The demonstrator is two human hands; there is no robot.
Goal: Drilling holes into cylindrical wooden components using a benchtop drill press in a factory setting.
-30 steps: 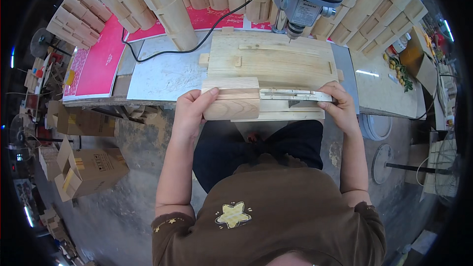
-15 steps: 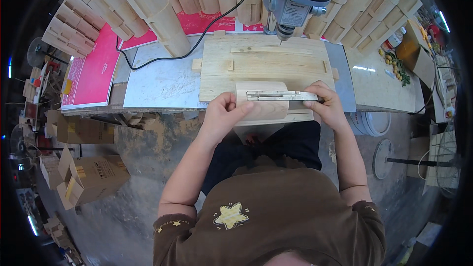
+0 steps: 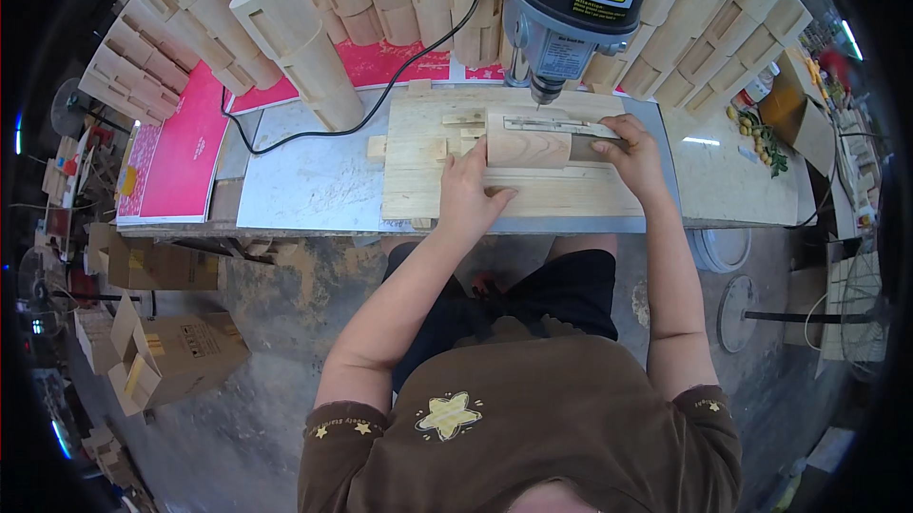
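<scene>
A pale wooden block with a rounded side (image 3: 529, 151) lies on the wooden board under the bench drill (image 3: 552, 57). The drill's bit points down just over the block's far side. Along the block's top runs a narrow, pale slotted strip (image 3: 556, 125). My right hand (image 3: 631, 154) pinches this strip at its right end, thumb below and fingers above. Flat against the block's left end rest the fingertips of my left hand (image 3: 470, 195), its thumb spread away and gripping nothing.
The wooden board (image 3: 418, 171) has small stop blocks and strips fixed on it. Wooden cylinders with cut recesses (image 3: 295, 38) stand stacked along the back. A black cable (image 3: 380, 99) crosses the bench. Cardboard boxes (image 3: 185, 351) sit on the floor at left, a white bucket (image 3: 720, 249) at right.
Both hands have carried the block and strip away from the bench's near edge onto the board beneath the drill. My left hand has loosened from its grip to straight fingers at the block's end.
</scene>
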